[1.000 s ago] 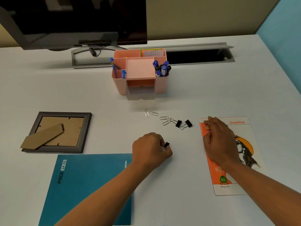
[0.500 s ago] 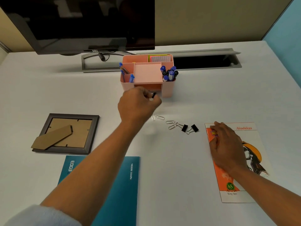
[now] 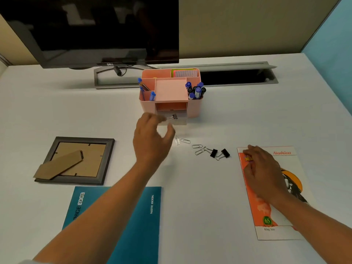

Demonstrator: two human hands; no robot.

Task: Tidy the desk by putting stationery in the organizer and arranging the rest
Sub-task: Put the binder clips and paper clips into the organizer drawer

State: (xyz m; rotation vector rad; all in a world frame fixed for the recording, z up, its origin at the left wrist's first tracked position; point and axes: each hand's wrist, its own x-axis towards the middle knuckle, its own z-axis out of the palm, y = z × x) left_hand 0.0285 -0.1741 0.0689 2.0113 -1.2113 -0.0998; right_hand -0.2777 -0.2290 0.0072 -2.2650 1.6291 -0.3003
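Altogether four paper clips (image 3: 197, 146), two binder clips (image 3: 213, 153), third clip (image 3: 173, 116) at drawer (image 3: 182, 121)

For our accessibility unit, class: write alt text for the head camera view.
A person's left hand hovers at the pink organizer, a black binder clip at its open drawer just beyond the spread fingers. The right hand rests flat on an orange booklet; two more binder clips and paper clips lie nearby.

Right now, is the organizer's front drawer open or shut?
Open. The clear drawer juts out from the front of the pink organizer, and a black binder clip shows inside its outline.
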